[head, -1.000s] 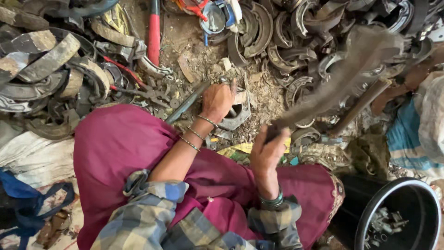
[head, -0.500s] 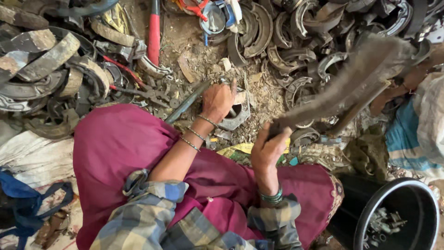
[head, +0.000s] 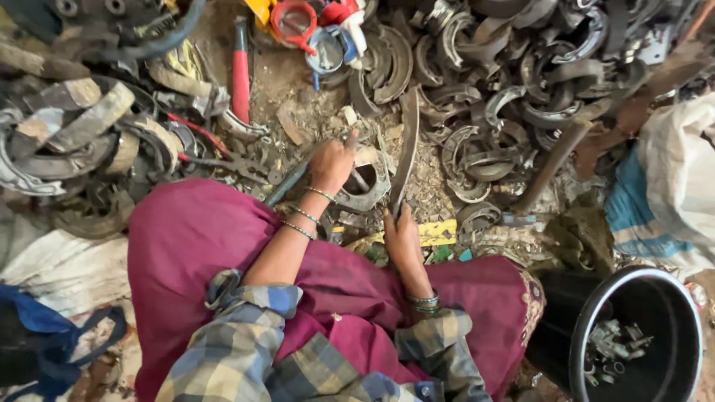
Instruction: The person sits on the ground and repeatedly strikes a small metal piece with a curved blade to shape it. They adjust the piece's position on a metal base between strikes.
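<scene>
Dirt ground [head: 298, 97] strewn with scrap; piles of curved metal brake shoes [head: 514, 82] fill the far side and the left edge. Person seated, magenta skirt [head: 194, 246], plaid sleeves, bangles on both wrists.

Left hand [head: 331, 165]: pressed down on a curved brake shoe [head: 369, 186] lying flat on the ground just ahead of the knees; fingers spread over its near-left rim, holding it in place rather than wrapping it.

Right hand [head: 402, 237]: fingers closed around the handle end of a long flat metal blade [head: 407, 149]. Blade points away from the body, its middle passing just beside the right edge of the pinned shoe; cannot tell if it touches.

Near the far edge: red-handled tool [head: 240, 71] lying on the dirt, red and blue plastic parts [head: 313, 30] beside it. Black bucket [head: 588, 357] at the near right corner, small metal bits [head: 614, 342] inside. White and blue sack [head: 670, 179] at the right edge. Yellow scrap [head: 439, 232] just right of the right hand
</scene>
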